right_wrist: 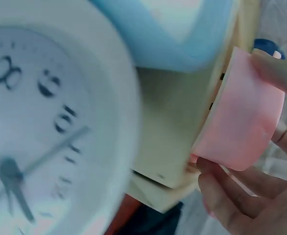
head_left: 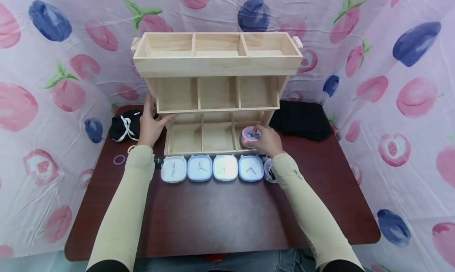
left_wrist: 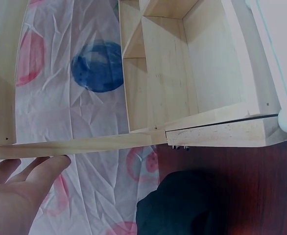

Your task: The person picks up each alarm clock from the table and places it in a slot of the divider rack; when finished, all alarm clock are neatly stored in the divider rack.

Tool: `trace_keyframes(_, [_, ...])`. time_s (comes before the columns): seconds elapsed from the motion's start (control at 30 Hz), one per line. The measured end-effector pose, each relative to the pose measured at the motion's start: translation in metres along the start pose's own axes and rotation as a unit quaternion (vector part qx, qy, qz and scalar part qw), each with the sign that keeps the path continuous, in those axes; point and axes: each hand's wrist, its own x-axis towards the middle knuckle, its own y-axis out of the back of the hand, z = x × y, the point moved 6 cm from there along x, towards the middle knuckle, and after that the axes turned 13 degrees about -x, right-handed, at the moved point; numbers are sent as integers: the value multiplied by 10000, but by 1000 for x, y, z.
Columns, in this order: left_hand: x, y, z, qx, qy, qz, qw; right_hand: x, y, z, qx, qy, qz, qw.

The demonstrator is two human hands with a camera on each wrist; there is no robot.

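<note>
A three-tier wooden shelf [head_left: 217, 66] with three compartments per tier stands at the back of the dark red table [head_left: 220, 216]. My left hand [head_left: 154, 121] rests with straight fingers [left_wrist: 40, 169] against the left end of the middle tier's edge [left_wrist: 94, 143]. My right hand [head_left: 258, 139] pinches a round pink clock [head_left: 250, 135] at the bottom tier's right compartment; its pink rim [right_wrist: 241, 117] shows between my fingers [right_wrist: 275, 68]. Several square clocks [head_left: 212, 168] lie in a row before the shelf. Another white clock [head_left: 269, 170] is partly hidden under my right wrist.
A black drawstring pouch [head_left: 124, 125] lies left of the shelf and a black cloth [head_left: 302, 121] right of it. A purple ring [head_left: 119, 159] sits near the left edge. Fruit-print sheeting [head_left: 391, 86] closes in the table on three sides.
</note>
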Motion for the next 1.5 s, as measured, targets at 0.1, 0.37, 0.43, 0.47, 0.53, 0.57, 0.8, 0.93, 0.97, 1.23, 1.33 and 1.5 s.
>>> trace_keyframes(0.1, [1, -1, 1, -18, -33, 3, 10000, 4, -8, 2, -152, -23, -117, 9998])
trace_keyframes(0.37, [4, 0, 4, 21, -32, 14, 10000, 10, -11, -3, -466, 147, -207, 9986])
trace_keyframes(0.43, [5, 0, 4, 46, -41, 15, 10000, 10, -11, -2, -510, 199, -253, 9982])
trace_keyframes(0.47, [5, 0, 3, 63, -47, 14, 10000, 9, -11, -2, -474, 214, -272, 9983])
trace_keyframes(0.53, [5, 1, 2, 81, -53, 12, 10000, 5, -10, -1, -322, 197, -380, 9986])
trace_keyframes(0.57, [4, 1, 2, 95, -54, 9, 9999, 2, -10, -1, -249, 212, -413, 9986])
trace_keyframes(0.8, [0, 0, -1, 159, 38, -44, 9999, -46, -2, 4, 332, 257, -77, 9991])
trace_keyframes(0.93, [-2, 0, -1, 157, 70, -72, 9998, -83, 2, 11, 256, 146, 123, 9995])
trace_keyframes(0.97, [-3, -1, -1, 146, 69, -76, 9998, -92, 3, 13, 185, 126, 145, 9996])
trace_keyframes(1.23, [-3, -1, 1, 54, 35, -71, 10000, -142, -4, 35, 118, -17, -248, 9996])
trace_keyframes(1.33, [-3, 0, 0, 45, 3, -33, 10000, -152, -13, 43, 260, -75, -441, 9987])
trace_keyframes(1.5, [-3, 1, 0, 59, -40, -5, 10000, -159, -22, 53, 545, -93, -429, 9975])
